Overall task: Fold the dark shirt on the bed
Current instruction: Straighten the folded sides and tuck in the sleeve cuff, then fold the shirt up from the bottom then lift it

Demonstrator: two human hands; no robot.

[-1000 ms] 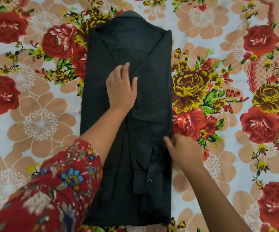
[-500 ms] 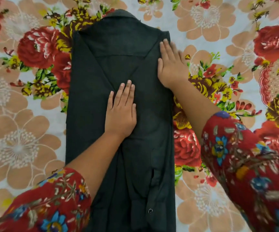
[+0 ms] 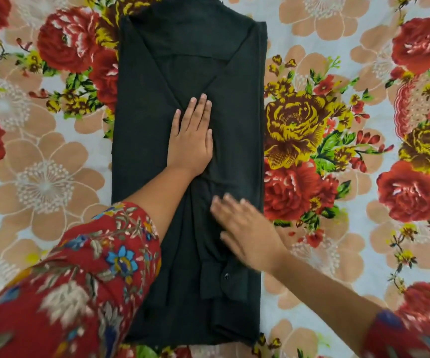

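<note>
Half a second on, the right hand (image 3: 247, 228) has left the shirt's upper right edge and swept down to the lower middle of the garment, where it shows blurred, fingers spread wide and flat, holding nothing. Its bare forearm runs off toward the lower right corner, where a red floral sleeve (image 3: 402, 337) just shows. The left hand (image 3: 192, 140) remains where it was, pressed palm-down on the cloth, fingers straight and close together, open and gripping nothing; its forearm angles back to the lower left into the other red floral sleeve (image 3: 84, 280).

Under both hands lies the dark shirt (image 3: 141, 151), folded lengthwise into a long, narrow rectangle on the bed. Beyond the left fingertips, two diagonal creases meet in a V, with the collar end farther up at the top of the view. Just below the right hand, a folded-in sleeve ends in a cuff (image 3: 224, 282) carrying a small button (image 3: 226, 276). Wrinkles gather in the fabric between the two hands. On either side of the hands, the flowered bedsheet (image 3: 337, 86), printed with red, yellow and peach blooms on a pale ground, spreads out around the shirt.
</note>
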